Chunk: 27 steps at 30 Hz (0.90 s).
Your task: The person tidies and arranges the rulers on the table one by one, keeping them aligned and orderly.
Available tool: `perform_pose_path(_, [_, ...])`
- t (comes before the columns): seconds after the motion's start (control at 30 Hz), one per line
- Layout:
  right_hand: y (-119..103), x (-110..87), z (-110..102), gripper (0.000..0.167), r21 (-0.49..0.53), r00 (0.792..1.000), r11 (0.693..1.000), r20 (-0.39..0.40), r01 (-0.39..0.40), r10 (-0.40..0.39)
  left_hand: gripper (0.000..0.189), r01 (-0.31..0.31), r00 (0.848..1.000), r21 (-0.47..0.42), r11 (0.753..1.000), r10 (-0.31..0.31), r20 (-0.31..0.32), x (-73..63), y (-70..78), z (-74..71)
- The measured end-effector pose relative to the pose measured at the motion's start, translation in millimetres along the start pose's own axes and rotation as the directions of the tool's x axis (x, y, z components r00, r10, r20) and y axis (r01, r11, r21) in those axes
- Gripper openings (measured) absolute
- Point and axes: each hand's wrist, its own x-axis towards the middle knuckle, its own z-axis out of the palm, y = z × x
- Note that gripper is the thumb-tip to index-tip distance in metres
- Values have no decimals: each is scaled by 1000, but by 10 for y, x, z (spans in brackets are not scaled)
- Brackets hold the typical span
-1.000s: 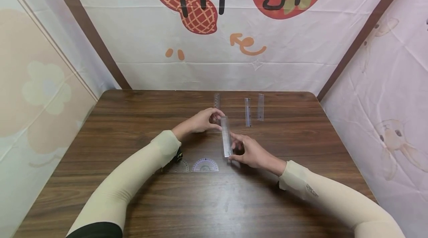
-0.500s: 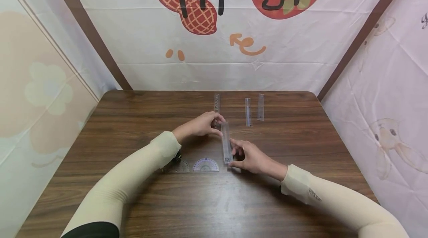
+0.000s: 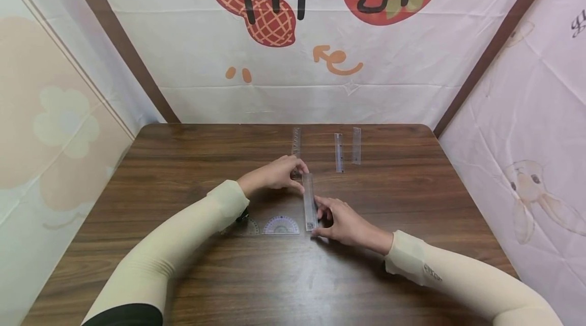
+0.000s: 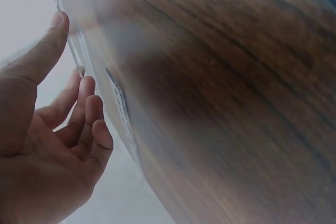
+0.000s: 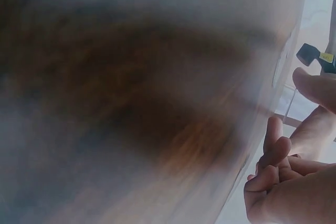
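A clear plastic ruler [image 3: 309,201] is held a little above the table, its long side pointing away from me. My left hand [image 3: 280,172] grips it by the far end; the left wrist view shows the thumb and index finger at the ruler's edge [image 4: 75,51]. Lower down, on the near right side, my right hand [image 3: 344,221] pinches the same ruler with thumb and fingers. In the right wrist view the ruler [image 5: 290,106] appears edge-on between thumb and fingertip. Another clear ruler [image 3: 296,142] lies behind my left hand, partly hidden by it.
Two more clear rulers, one with a bluish strip [image 3: 339,153] and one plain [image 3: 356,146], lie at the back right. Left of the held ruler lie a purple-marked protractor [image 3: 281,226] and a clear protractor [image 3: 251,227], partly covered by my left wrist. The brown wooden table [image 3: 293,285] carries everything.
Both hands have brought the held ruler nearer to me and lower, its near end now beside the purple protractor. The other rulers and the protractors stay where they were.
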Motion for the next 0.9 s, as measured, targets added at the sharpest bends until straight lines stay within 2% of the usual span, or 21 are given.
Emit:
perform_pose_path(0.43, [-46,-28,63,85,-39,999,999,16,-34,34,54,-7,999,103,995,3,35,-44,60,28])
perform_pose_path(0.7, [-52,-11,105,83,-72,995,994,48,-78,82,54,18,996,148,989,-32,89,-40,90,60])
perform_pose_path(0.9, [-50,-5,114,85,-108,997,992,38,-67,71,54,27,995,203,979,-45,84,-25,114,71])
